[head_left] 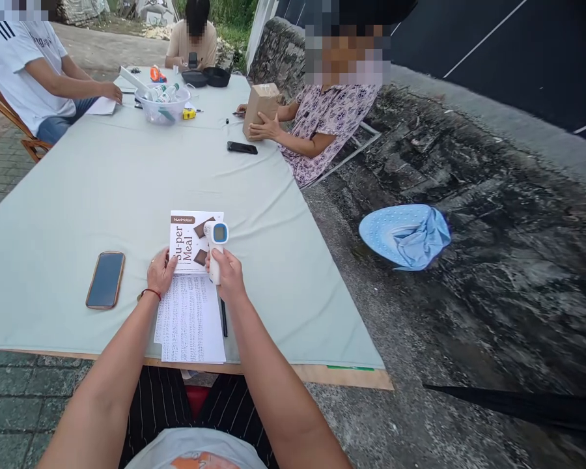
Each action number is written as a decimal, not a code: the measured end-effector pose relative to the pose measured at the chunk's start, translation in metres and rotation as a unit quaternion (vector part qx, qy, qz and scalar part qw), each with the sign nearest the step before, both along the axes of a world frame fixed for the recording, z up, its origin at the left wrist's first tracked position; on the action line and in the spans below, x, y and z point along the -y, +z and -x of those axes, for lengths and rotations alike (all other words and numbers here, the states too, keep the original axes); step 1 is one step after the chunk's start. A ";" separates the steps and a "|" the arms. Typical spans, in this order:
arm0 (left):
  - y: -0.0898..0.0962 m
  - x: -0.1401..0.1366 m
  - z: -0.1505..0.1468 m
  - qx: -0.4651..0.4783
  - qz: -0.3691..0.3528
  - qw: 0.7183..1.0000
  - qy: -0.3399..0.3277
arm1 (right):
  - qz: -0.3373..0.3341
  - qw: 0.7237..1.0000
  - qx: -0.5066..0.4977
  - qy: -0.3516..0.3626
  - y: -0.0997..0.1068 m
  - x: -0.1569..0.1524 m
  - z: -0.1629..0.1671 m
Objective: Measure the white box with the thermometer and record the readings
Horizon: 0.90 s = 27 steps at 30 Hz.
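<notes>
My right hand (232, 277) is wrapped round the handle of a white infrared thermometer (219, 232), whose blue-rimmed screen faces up at me. Beside it, my left hand (161, 272) grips the left edge of a white box (184, 234) printed "NutriMotion" and "Su-per Meal". The thermometer overlaps the box's right side, so part of the print is hidden. Below both hands lie printed paper sheets (191, 319), near the table's front edge. A black pen (224, 318) rests along their right side. Left of my left hand, a smartphone (105, 280) lies face up.
On the cloth-covered table (127, 176), a clear basin (163, 107) holds bottles. Nearby are a yellow tape measure (189, 114) and a black phone (242, 148). A person on the right holds a cardboard box (262, 107); two others sit farther off. A blue hat (405, 236) lies right.
</notes>
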<state>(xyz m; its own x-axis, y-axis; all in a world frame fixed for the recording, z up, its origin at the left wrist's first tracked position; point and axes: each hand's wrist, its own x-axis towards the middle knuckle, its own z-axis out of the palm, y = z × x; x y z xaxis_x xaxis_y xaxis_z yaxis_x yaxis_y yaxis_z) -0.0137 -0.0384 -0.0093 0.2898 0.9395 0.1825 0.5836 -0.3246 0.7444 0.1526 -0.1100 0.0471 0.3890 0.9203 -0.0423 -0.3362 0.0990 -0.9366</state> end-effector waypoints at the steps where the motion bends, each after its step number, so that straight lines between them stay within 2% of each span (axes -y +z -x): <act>1: -0.001 0.000 0.000 -0.001 -0.003 1.000 0.000 | 0.005 1.000 -0.013 0.001 0.001 -0.003 0.001; 7: -0.004 0.000 0.000 -0.001 -0.020 1.000 -0.005 | 0.029 0.998 -0.062 0.011 0.003 -0.007 0.003; 27: -0.001 0.002 -0.001 0.000 -0.023 1.000 -0.005 | 0.038 0.996 -0.082 0.002 0.007 -0.006 0.003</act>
<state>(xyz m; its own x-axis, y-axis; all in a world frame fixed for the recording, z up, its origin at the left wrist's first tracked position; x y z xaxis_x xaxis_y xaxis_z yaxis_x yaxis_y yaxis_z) -0.0125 -0.0402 -0.0108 0.2983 0.9276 0.2249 0.5800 -0.3633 0.7291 0.1499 -0.1042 0.0545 0.3671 0.9138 -0.1738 -0.4847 0.0284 -0.8742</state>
